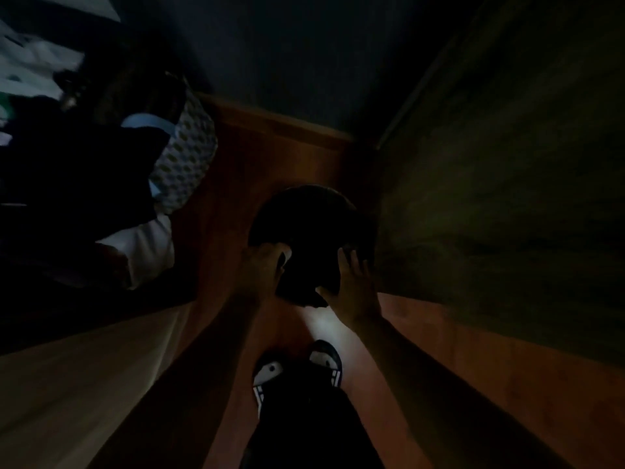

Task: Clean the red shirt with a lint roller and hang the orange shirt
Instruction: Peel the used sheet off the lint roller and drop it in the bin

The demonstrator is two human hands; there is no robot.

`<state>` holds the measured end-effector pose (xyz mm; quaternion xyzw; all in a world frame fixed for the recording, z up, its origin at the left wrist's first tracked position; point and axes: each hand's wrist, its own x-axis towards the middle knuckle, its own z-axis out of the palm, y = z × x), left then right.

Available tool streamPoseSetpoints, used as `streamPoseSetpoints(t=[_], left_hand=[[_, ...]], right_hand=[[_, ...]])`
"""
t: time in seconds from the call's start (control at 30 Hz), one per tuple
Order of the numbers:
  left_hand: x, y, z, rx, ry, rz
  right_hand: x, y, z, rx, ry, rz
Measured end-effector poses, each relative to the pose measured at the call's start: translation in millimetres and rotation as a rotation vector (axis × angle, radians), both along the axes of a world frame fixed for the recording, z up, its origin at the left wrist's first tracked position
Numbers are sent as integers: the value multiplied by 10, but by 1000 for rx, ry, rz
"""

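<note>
Both forearms are stretched forward over the floor [236, 184], above two slippered feet [297, 370] seen at the lower middle. A dark bundle [311, 238], held in the air between the hands, is most likely a shirt, though its colour cannot be told in this dim light, so red or orange is left undecided. It is gripped at its left lower edge by the left hand [262, 269], whose fingers are curled round the cloth, something pale showing beside them. The right hand [351, 292] is laid against the right side with fingers spread and nearly straight, the thumb tucked under the lower edge. No lint roller or hanger can be made out. Clothes [111, 184] are heaped along the left edge, well apart from the bundle. Poor light is judged the chief risk: the wrong shirt could be picked. With only one firm grip, the bundle could also slip and be dropped onto the floor, where fresh lint would be gathered.
</note>
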<state>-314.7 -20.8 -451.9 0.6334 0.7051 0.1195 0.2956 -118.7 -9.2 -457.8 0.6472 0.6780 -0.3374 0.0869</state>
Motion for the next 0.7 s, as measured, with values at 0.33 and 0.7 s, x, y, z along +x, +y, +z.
streamPoseSetpoints(t=[0.33, 0.7], left_hand=[[-128, 335, -798, -136, 363, -211], [-473, 207, -438, 7, 429, -249]], right_hand=[[-32, 162, -567, 42, 163, -252], [-142, 116, -320, -59, -43, -72]])
